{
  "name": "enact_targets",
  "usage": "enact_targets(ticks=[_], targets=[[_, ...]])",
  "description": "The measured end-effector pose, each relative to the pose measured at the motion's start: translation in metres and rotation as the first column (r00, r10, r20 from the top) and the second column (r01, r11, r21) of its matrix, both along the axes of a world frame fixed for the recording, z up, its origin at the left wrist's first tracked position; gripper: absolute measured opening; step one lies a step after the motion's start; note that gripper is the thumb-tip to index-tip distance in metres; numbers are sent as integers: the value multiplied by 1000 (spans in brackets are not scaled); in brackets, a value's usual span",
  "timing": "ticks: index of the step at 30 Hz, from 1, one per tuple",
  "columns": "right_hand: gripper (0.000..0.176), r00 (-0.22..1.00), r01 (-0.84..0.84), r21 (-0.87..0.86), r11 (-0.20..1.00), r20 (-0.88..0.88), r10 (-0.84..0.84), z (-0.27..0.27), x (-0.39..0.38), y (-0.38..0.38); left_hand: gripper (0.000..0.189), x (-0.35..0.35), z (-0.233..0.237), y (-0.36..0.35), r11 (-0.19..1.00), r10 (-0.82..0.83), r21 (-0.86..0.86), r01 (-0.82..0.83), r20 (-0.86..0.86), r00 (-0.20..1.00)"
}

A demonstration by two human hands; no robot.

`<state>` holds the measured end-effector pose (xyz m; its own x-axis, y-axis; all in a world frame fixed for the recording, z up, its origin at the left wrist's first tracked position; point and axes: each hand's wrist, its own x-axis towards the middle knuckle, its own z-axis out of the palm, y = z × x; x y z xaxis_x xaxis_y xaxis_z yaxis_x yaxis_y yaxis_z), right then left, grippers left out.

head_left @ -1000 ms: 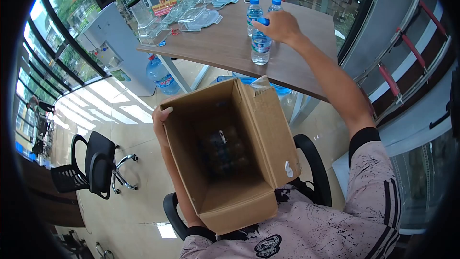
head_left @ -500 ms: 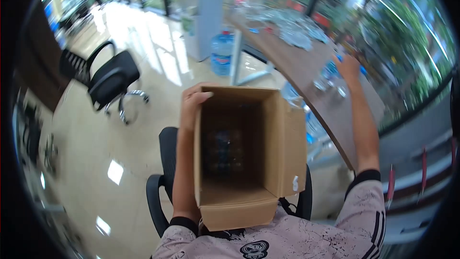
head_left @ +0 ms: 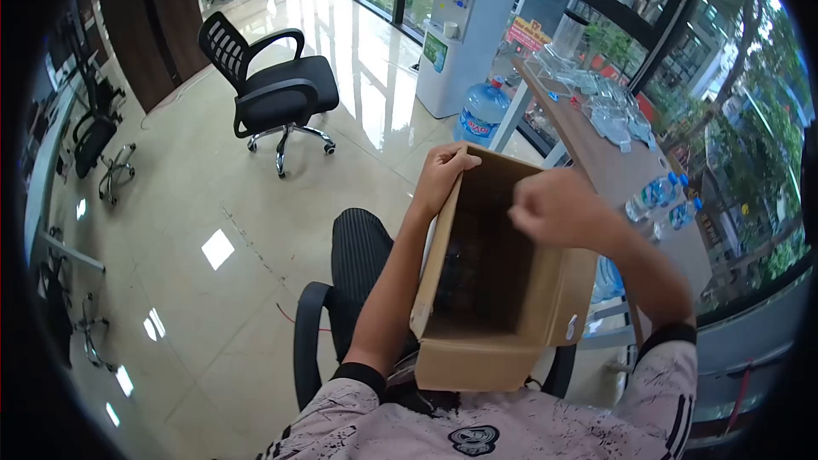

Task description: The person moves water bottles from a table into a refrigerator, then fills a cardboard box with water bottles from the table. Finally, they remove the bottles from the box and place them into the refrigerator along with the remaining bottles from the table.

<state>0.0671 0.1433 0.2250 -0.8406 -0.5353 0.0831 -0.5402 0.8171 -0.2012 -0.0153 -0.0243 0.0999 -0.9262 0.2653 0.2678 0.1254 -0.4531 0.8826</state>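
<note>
An open cardboard box (head_left: 486, 366) is tilted toward me over my lap. My left hand (head_left: 445, 175) grips its far left rim, thumb over the edge. Faint clear shapes, perhaps bottles (head_left: 463, 264), lie in its dark inside. Above the box's right side is my right hand (head_left: 558, 209), slightly blurred, its fingers curled closed; anything inside them is hidden. Beyond it, a few small water bottles (head_left: 658, 193) with blue caps lie on the table to my right.
The long table (head_left: 588, 132) carries a pile of clear plastic pieces (head_left: 618, 115) farther along. A large water jug (head_left: 483, 111) and a water dispenser (head_left: 460, 43) stand past the table's far end. A black office chair (head_left: 281, 89) is ahead left; glass windows line the right.
My right hand has come back from the bottles on the table to above the box, its fingers now curled. The view has swung right, and the box has turned slightly.
</note>
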Motion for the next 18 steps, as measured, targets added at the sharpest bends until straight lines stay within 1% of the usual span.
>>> enact_targets(ticks=[1, 2, 3, 4, 5, 6, 7, 8, 9, 10, 11, 13, 14, 15, 18], targets=[[17, 990, -72, 317, 946, 142, 28, -18, -9, -15, 15, 0, -1, 5, 1000, 30, -2, -30, -31, 999], [18, 966, -187, 550, 814, 252, 52, -68, -23, -33, 15, 2, 0, 7, 999, 28, -24, -29, -73, 997], [27, 911, -266, 608, 748, 411, -10, -96, -39, -45, 15, 2, 3, 10, 999, -9, -49, 6, -80, 997], [30, 883, -369, 587, 721, 463, 75, -145, -61, -42, 15, 5, 5, 14, 1000, -11, -12, 10, -85, 996], [34, 844, -464, 558, 688, 514, 152, -182, -74, -37, 15, 7, 5, 20, 999, -21, 24, 23, -84, 996], [34, 852, -427, 546, 721, 511, 117, -187, -74, -38, 15, 0, -2, 25, 997, -60, 34, 62, -69, 996], [39, 803, -460, 558, 690, 593, 56, -188, -78, -40, 14, -5, -5, 27, 995, -100, 10, 101, -84, 991], [44, 744, -498, 563, 659, 668, -9, -189, -77, -36, 13, -1, 0, 32, 989, -140, 33, 142, -71, 988], [45, 720, -509, 563, 652, 693, -37, -195, -75, -29, 12, 6, 10, 37, 982, -176, 60, 179, -56, 983], [46, 713, -502, 562, 658, 699, -54, -200, -71, -22, 11, 15, 18, 41, 975, -209, 74, 210, -28, 978], [46, 702, -497, 562, 661, 708, -75, -204, -68, -15, 11, 15, 11, 48, 967, -241, 79, 243, -33, 970], [47, 693, -477, 567, 672, 713, -110, -210, -58, -6, 12, 10, -5, 61, 972, -233, -16, 233, -135, 963], [48, 689, -472, 572, 671, 714, -123, -214, -55, -2, 16, 23, 10, 63, 964, -260, 15, 264, -139, 956], [49, 682, -471, 572, 672, 719, -134, -216, -51, 0, 19, 28, 15, 65, 959, -282, -20, 283, -156, 947], [51, 665, -463, 580, 670, 727, -171, -219, -40, 6, 23, 29, 14, 82, 948, -320, -61, 314, -190, 928]])
